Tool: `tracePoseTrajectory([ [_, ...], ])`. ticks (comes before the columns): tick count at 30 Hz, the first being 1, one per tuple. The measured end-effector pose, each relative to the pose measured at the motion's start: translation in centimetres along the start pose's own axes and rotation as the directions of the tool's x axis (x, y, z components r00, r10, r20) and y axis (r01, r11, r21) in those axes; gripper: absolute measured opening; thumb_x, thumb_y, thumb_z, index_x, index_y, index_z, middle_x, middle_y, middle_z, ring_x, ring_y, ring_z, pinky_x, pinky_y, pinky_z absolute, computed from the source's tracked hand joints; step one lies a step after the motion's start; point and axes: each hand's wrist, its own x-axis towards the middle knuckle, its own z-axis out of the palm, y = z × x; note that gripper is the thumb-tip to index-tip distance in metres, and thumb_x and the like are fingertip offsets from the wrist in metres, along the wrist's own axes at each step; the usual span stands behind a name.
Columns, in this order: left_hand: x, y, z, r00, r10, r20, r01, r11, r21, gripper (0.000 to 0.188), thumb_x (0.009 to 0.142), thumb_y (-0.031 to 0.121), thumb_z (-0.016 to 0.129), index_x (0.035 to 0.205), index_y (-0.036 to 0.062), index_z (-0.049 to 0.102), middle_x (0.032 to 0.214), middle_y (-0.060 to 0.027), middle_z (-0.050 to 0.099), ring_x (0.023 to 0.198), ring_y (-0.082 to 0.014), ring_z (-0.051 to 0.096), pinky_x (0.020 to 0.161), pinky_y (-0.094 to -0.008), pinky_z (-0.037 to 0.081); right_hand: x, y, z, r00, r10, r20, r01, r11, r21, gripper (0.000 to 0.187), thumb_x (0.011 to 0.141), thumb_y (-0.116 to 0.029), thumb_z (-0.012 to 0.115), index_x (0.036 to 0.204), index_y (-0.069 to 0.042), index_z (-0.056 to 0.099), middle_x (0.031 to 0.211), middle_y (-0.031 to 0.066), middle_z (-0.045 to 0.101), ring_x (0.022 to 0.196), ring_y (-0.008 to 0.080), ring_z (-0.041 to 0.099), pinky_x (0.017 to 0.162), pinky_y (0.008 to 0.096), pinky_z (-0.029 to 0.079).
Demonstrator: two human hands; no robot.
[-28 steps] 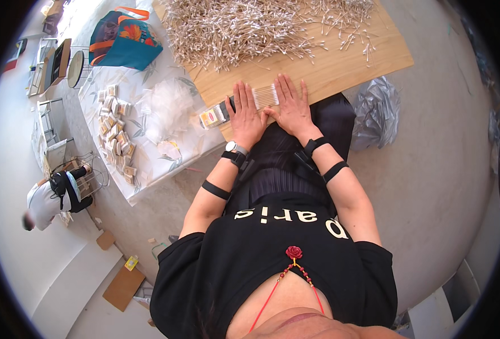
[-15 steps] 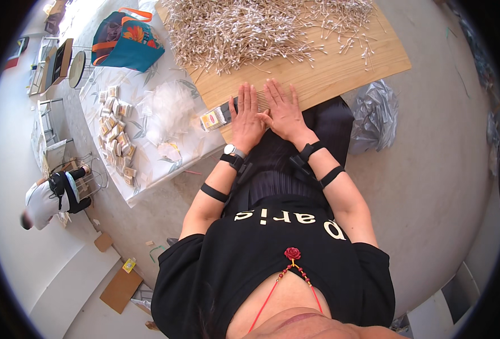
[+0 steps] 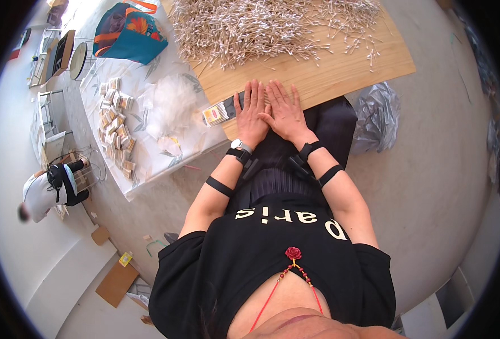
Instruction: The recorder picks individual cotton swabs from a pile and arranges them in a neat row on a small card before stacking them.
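Observation:
My left hand lies flat near the close edge of the wooden board, its fingers stretched out. Beside it my right hand is flat too, its thumb reaching across to the left hand. Beneath and between the hands, thin sticks of cotton swabs show a little; most are covered. Left of my left hand, a clear packet of cotton swabs with a red and yellow label sits at the end of a black piece, partly hidden by that hand. A big loose heap of cotton swabs spreads over the far board.
On the cloth-covered table at left are filled swab packets, a pile of clear plastic bags and a teal tote bag. A grey plastic sack stands right of my legs. Another person sits far left.
My right hand has shifted a little left, so the two hands are closer together. The packet and black piece look nearly unmoved; the whole view has shifted slightly.

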Motion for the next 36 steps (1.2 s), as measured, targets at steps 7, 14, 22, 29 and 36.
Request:
tracePoseTrajectory([
  [7,-0.1,0.0,0.5,1.0,-0.024,0.01,0.024,1.0,0.015,0.069,0.108,0.04,0.046,0.167,0.0111,0.027,0.177,-0.0073,0.017,0.164,-0.0245,0.009,0.129,-0.0547,-0.001,-0.2,0.2,0.5,1.0,-0.007,-0.002,0.007,1.0,-0.027,0.091,0.103,-0.072,0.032,0.165,-0.005,0.029,0.174,0.0104,0.025,0.163,0.0225,0.012,0.13,0.0538,-0.004],
  [14,-0.2,0.1,0.6,0.999,-0.023,-0.029,0.024,1.0,0.018,0.067,0.107,0.037,0.047,0.167,0.0117,0.028,0.176,-0.0069,0.019,0.164,-0.0235,0.012,0.128,-0.0541,0.001,-0.3,-0.6,0.2,0.999,0.015,0.037,-0.014,1.0,-0.018,0.087,0.105,-0.066,0.036,0.166,-0.005,0.025,0.175,0.0111,0.021,0.164,0.0253,0.007,0.13,0.0551,-0.003],
  [22,-0.1,0.0,0.8,1.0,-0.02,0.001,0.02,0.999,0.04,0.068,0.107,0.038,0.045,0.168,0.0127,0.026,0.177,-0.0062,0.016,0.164,-0.0241,0.007,0.129,-0.0564,-0.001,-0.4,-0.8,1.1,0.997,0.073,0.005,-0.073,0.997,0.019,0.094,0.102,-0.073,0.031,0.168,-0.008,0.02,0.176,0.0096,0.018,0.164,0.0254,0.003,0.129,0.0566,-0.008],
  [29,-0.8,-1.7,-1.0,1.0,-0.022,0.007,0.022,0.993,-0.117,0.076,0.104,0.044,0.051,0.167,0.0078,0.026,0.176,-0.0102,0.019,0.164,-0.0252,0.01,0.129,-0.0563,0.001,-0.5,-1.1,1.2,0.996,0.086,0.007,-0.087,0.996,0.02,0.097,0.101,-0.076,0.033,0.167,-0.006,0.021,0.175,0.0096,0.018,0.164,0.0251,0.003,0.129,0.0575,-0.006],
  [36,-1.1,-4.0,-3.2,1.0,0.027,-0.001,-0.027,0.999,-0.033,0.073,0.103,0.033,0.058,0.164,0.0037,0.031,0.174,-0.0133,0.024,0.163,-0.0273,0.015,0.128,-0.0564,0.004,-0.6,-1.1,1.5,0.996,0.071,-0.046,-0.073,0.997,-0.034,0.095,0.101,-0.073,0.035,0.167,-0.005,0.021,0.176,0.0091,0.018,0.164,0.0255,0.003,0.13,0.058,-0.004],
])
